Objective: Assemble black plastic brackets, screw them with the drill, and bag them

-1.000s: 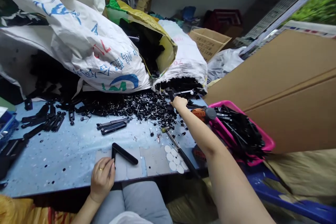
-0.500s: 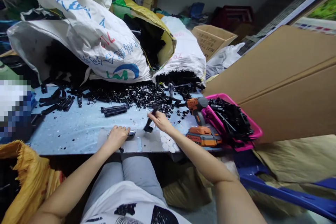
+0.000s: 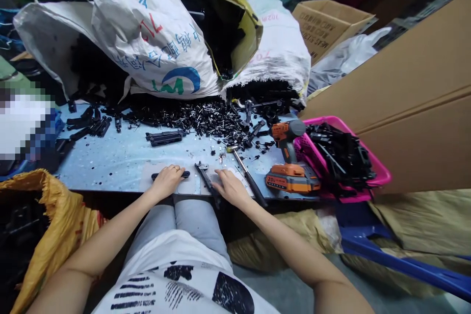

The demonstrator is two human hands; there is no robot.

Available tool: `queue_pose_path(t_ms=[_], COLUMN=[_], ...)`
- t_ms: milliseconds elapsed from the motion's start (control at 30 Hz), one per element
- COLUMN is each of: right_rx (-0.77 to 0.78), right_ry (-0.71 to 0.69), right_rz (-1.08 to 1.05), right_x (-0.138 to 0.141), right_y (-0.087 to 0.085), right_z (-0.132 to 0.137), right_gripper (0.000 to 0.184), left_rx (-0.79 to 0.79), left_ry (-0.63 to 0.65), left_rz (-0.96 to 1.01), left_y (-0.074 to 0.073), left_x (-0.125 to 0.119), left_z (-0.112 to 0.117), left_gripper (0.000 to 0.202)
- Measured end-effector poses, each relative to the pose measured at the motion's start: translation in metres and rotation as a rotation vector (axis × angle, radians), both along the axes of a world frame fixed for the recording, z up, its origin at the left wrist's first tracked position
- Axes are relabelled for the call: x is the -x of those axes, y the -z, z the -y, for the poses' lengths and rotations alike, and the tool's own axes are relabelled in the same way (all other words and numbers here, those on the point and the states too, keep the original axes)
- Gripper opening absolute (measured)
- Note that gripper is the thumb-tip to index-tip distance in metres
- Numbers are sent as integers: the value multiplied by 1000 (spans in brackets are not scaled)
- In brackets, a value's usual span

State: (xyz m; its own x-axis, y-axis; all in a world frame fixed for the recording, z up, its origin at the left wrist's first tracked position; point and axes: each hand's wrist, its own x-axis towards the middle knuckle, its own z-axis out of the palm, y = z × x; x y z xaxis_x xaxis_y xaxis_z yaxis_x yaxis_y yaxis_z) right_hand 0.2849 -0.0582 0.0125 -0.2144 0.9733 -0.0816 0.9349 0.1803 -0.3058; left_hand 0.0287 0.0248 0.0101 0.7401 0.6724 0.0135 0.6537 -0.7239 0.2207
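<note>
My left hand (image 3: 168, 180) lies closed over a narrow black bar-shaped part (image 3: 186, 174) near the table's front edge; the part's two ends show past the fingers. My right hand (image 3: 231, 187) is low over the table with its fingers stretched out, holding nothing that I can see. Just left of it lies a long dark piece with a grey forked end (image 3: 203, 172), its near end reaching the table edge. Its thumb is close to that piece; whether they touch I cannot tell. A hammer (image 3: 246, 170) with a yellowish head lies right of my right hand.
An orange cordless driver (image 3: 287, 157) stands at the right, beside a pink basket (image 3: 380, 171) of black parts. Loose screws and black fittings (image 3: 209, 120) are heaped before the white sacks (image 3: 162, 44). Stacked black bars (image 3: 165, 138) lie left of centre. A yellow sack (image 3: 55, 211) stands front left.
My right hand has let go of the black piece it held and moved down. The hammer is now visible on the table. The part under my left hand now looks black instead of silvery.
</note>
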Motion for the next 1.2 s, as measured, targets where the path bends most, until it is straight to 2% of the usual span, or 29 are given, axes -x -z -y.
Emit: queue_pose_path(t_ms=[67,167,267,333,400,467,533,633,800,967,1200], right_rx=[46,91,160,185,155,126,115,94,23,-80,-103], right_ry=[117,121,152,93,-67,-235,-317,-310,-264,-276,-338], right_rz=[88,153,181,158,114,107,143,193,233,242,279], right_x=[15,35,43,40,33,27,26,31,44,54,59], right_y=[-2,-8,-17,-24,-29,-30,-27,-21,-23,-39,-61], right_z=[-5,-12,-16,-17,-16,-16,-18,-23,-20,-14,-22], right_gripper=[43,44,42,37,35,35,34,35,39,38,36], left_rx=[12,41,63,90,128,159,177,181,144,88,12], left_ry=[-8,-12,-14,-6,14,35,47,48,24,-9,-22], left_rz=[22,55,67,75,82,74,54,38,77,230,322], left_y=[3,8,9,7,4,1,-2,-5,-8,-5,-1], left_x=[-2,-4,-4,-3,-1,-1,-2,-5,-6,5,11], left_z=[-1,-3,-4,-6,-7,-9,-11,-11,-4,0,0], left_gripper=[28,29,29,31,33,36,37,40,70,61,61])
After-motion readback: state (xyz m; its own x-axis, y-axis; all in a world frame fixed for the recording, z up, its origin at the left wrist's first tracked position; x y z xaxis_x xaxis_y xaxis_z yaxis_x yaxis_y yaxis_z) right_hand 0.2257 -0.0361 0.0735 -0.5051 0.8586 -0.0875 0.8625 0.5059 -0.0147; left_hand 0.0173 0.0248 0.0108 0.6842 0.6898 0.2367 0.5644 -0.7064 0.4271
